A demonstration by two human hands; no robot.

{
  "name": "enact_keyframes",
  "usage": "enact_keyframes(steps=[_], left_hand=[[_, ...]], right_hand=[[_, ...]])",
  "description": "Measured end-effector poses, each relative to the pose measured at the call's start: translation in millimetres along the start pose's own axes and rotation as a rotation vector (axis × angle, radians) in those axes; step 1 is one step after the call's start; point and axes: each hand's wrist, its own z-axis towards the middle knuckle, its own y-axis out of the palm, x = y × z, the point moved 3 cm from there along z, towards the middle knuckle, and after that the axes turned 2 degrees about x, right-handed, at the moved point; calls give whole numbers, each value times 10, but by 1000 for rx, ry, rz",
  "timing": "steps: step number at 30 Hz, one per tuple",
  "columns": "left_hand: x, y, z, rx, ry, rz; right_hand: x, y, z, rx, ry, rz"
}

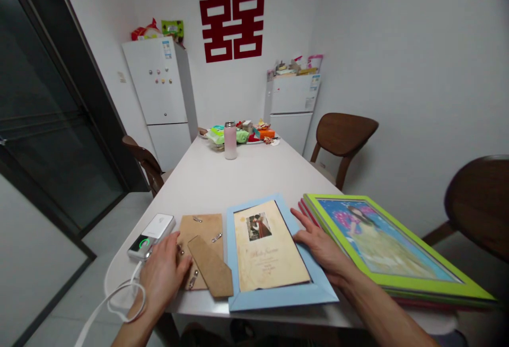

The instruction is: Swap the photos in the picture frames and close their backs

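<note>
Fingers wide and flat, the right hand (323, 249) rests on the blue frame (278, 296) at its right border, the left hand (163, 272) on the backing board (201, 227) left of it; open bench (222, 177) lies beyond.

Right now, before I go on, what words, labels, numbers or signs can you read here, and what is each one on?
"囍": large red double-happiness sign on the far wall.
Script lines on the paper insert in the blue frame: too blurred to read.
Stickers on the tall white fridge and the shorter white fridge: too small to read.
Power bank: green ring light, no readable figure.
</note>
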Motion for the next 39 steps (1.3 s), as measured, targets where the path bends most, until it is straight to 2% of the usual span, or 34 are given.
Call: enact_keyframes(steps=[3,6,8,11,14,18,21,25,31,35,37,39], left_hand=[[430,36,-122,-6,138,-136],[993,168,-283,-91,327,-378],[1318,241,-365,-86,473,-454],[1554,276,-399,-62,599,-514],[1446,174,-335,36,535,-556],[958,-6,-242,165,192,-581],[586,-10,-260,133,18,-576],[278,130,-349,20,-69,-469],[246,186,-397,3,93,-215],[272,151,-383,-31,139,-62],[277,138,-379,-33,143,-18],[296,139,-382,-8,149,-4]], right_hand=[[-74,60,-99,-50,28,175],[-144,123,-170,-68,7,163],[-171,152,-189,-72,-9,118],[-152,120,-135,-35,-70,-54],[-72,9,-9,73,-174,-361],[33,-93,110,228,-286,-832],[112,-88,140,238,-335,-1040],[219,-76,173,235,-420,-1203],[224,-54,189,248,-508,-1249],[103,124,108,278,-620,-1092],[105,289,97,186,-558,-901],[165,489,119,61,-420,-678]])
